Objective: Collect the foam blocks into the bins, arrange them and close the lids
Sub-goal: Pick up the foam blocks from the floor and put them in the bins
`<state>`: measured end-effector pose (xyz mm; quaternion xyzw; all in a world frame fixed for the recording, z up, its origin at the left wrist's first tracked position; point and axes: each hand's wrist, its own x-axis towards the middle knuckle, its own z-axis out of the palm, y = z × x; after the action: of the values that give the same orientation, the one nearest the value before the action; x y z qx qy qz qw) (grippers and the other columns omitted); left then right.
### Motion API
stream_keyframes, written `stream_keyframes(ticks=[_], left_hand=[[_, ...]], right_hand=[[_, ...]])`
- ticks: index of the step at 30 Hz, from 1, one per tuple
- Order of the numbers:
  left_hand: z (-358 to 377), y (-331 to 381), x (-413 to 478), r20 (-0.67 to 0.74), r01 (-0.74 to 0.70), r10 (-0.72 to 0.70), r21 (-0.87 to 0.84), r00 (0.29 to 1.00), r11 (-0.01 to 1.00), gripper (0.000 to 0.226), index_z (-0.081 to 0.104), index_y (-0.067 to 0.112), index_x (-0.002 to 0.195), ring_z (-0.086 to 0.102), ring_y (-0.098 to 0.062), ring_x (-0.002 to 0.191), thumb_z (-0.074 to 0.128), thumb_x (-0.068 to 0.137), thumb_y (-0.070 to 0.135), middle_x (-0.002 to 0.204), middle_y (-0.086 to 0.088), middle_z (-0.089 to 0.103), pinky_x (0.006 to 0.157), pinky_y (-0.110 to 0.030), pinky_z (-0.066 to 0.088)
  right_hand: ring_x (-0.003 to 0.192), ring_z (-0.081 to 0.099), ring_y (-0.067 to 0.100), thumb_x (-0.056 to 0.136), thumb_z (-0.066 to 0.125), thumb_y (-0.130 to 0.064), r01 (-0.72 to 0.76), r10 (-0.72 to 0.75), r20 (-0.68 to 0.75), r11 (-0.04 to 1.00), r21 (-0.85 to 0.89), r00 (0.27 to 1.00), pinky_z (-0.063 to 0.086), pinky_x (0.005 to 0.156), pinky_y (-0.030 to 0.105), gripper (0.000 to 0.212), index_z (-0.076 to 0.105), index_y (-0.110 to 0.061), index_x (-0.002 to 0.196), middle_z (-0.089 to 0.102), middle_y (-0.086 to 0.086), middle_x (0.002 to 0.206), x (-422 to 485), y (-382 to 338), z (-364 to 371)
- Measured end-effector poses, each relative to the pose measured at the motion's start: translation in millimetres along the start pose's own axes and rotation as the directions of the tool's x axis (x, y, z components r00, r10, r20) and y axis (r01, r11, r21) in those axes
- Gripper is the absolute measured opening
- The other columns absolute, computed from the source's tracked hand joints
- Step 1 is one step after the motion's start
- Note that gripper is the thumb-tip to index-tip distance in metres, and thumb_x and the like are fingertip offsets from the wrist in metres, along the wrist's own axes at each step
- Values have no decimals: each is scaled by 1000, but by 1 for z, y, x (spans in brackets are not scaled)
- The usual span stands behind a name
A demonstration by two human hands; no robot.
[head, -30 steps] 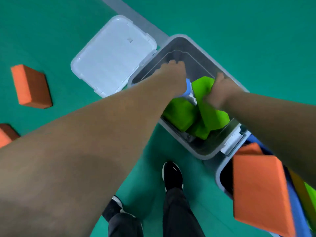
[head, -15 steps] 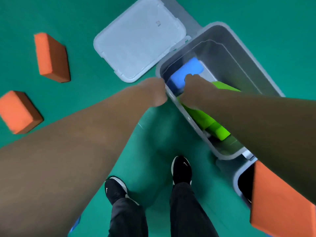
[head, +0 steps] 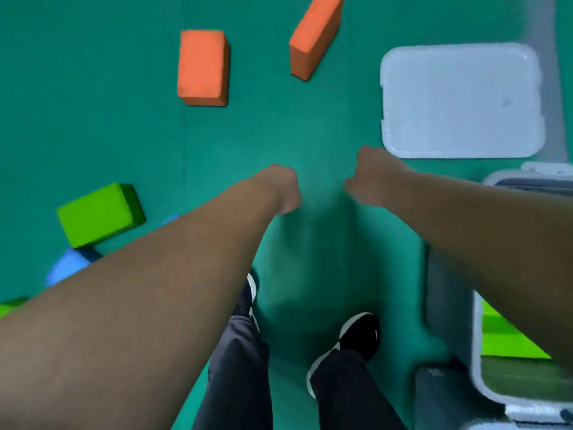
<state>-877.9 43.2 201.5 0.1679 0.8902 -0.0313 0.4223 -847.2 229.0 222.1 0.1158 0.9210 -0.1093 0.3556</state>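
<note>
Head view: at mid-frame the left hand (head: 280, 189) hangs over the green floor (head: 124, 128), fingers tucked into an empty fist; the right hand (head: 369, 178) beside it is too blurred to tell its grip. An orange block (head: 203, 66) and a second orange block (head: 314, 35) lie at the top, a green block (head: 99, 214) and a blue block (head: 66, 265) at left. At the right edge the open bin (head: 477, 342) holds green foam (head: 508, 339), with its white lid (head: 462, 100) flat above it
</note>
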Motion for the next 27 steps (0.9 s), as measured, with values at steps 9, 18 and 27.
stream_keyframes(ticks=[9, 18, 27], left_hand=[[98, -210, -70, 213, 336, -282, -287, 935, 897, 23, 65, 3, 113, 65, -34, 111, 48, 100, 11, 126, -18, 65, 86, -38, 55], [169, -371, -125, 281, 440, -349, -403, 894, 802, 30, 64, 7, 127, 62, -31, 115, 50, 106, 22, 129, -14, 64, 89, -37, 49], [236, -454, -136, 319, 513, -402, -561, 858, 650, 31, 56, 4, 131, 60, -35, 118, 48, 103, 16, 134, -17, 59, 83, -38, 48]], right_hand=[[117, 55, 38, 98, 48, -23, 356, -340, 106, 902, -246, 935, 49, 83, 35, 38, 56, -4, 130, 53, 18, 127, 15, -248, 41], [101, 57, 36, 98, 49, -27, 544, -411, 362, 699, -464, 837, 37, 70, 31, 31, 58, -6, 118, 57, 17, 123, 17, -420, 122], [107, 64, 38, 99, 50, -21, 697, -549, 436, 479, -534, 713, 31, 58, 29, 28, 65, -3, 114, 66, 20, 121, 37, -570, 185]])
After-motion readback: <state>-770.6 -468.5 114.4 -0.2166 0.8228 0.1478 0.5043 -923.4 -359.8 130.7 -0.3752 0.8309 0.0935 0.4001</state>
